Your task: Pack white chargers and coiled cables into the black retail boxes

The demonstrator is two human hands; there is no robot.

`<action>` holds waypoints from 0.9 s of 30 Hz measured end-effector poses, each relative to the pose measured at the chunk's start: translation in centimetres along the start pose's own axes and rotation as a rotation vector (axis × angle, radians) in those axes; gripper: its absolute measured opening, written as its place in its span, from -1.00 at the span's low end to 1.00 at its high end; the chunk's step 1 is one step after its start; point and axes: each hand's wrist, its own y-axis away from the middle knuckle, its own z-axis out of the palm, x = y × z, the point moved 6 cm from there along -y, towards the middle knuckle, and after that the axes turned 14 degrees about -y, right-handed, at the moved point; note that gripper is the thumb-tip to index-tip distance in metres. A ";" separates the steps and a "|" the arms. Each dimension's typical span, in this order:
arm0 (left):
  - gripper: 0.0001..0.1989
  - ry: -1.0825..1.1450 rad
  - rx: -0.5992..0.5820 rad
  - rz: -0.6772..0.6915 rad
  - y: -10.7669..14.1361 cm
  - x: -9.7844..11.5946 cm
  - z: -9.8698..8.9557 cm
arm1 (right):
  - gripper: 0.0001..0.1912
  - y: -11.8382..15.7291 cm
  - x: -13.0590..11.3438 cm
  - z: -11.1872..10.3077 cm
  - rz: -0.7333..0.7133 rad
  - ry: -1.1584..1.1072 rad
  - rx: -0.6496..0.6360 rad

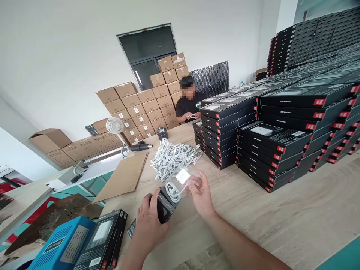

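My left hand is wrapped round a black box, held tilted just above the table. A clear plastic tray sticks out of the box's far end. In the tray sit a white charger and a coiled white cable. My right hand pinches the right side of the tray, thumb and fingers together. Right beyond the tray lies a heap of white coiled cables. How far the tray reaches inside the box is hidden.
Stacks of black boxes fill the right side. At left are a blue machine, two black boxes, a cardboard sheet, a heat gun and a fan. Across the table a person handles a cable before stacked cartons.
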 end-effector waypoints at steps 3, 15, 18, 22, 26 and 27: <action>-0.08 -0.031 0.006 -0.017 0.1 -0.9 -0.5 | -0.27 0.0 0.0 0.1 0.057 0.012 -0.042; -0.07 0.061 -0.096 0.038 1.2 0.5 0.2 | -0.39 1.3 -0.1 1.4 -0.109 0.016 -0.020; -0.06 0.033 -0.106 -0.025 1.2 0.8 0.3 | -0.37 1.2 0.4 1.0 -0.103 -0.013 0.006; -0.04 0.085 -0.111 -0.051 1.2 1.0 0.3 | -0.24 0.7 1.7 -0.2 -0.001 -0.139 0.110; -0.05 0.083 -0.100 -0.075 1.1 0.5 0.4 | -0.22 0.6 1.7 -0.3 0.010 -0.115 0.110; -0.05 0.072 -0.092 -0.081 1.0 0.2 0.5 | -0.25 0.6 1.6 -0.1 0.011 -0.087 0.086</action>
